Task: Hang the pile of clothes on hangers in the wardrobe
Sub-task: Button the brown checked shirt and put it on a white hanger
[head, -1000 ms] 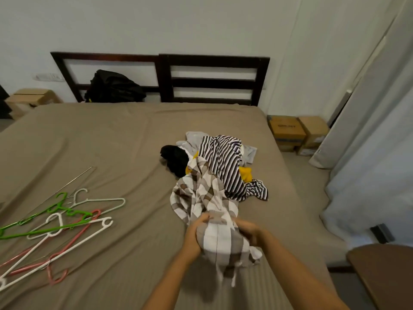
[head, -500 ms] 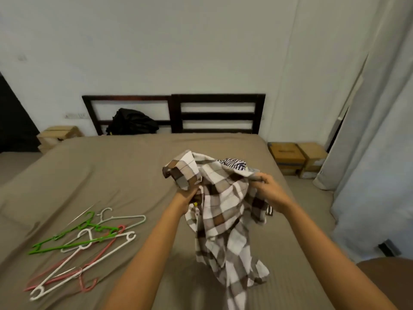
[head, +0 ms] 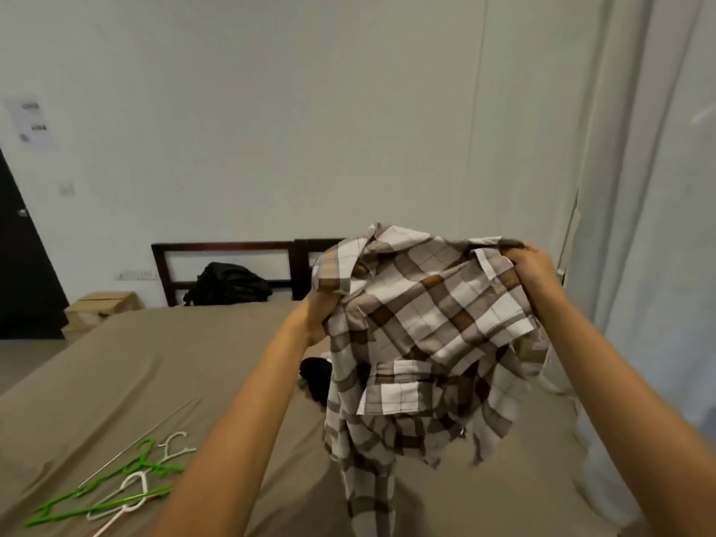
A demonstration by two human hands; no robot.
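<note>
A brown and white checked shirt (head: 422, 335) hangs in the air above the bed, spread between both hands. My left hand (head: 319, 317) grips its left edge under the collar. My right hand (head: 529, 265) grips the cloth at the upper right. The shirt hides most of the clothes pile; only a black garment (head: 314, 377) shows behind my left forearm. Green and white plastic hangers (head: 128, 486) lie on the bed at lower left. No wardrobe is in view.
The tan bed sheet (head: 147, 374) fills the lower view, with a dark wooden headboard (head: 232, 250) and a black bag (head: 228, 284) at the far end. A cardboard box (head: 102, 310) and dark door (head: 23, 265) stand left. Pale curtains (head: 658, 226) hang on the right.
Both hands have lifted the checked shirt from the pile up to chest height and pulled it wider apart. The view has tilted upward toward the wall.
</note>
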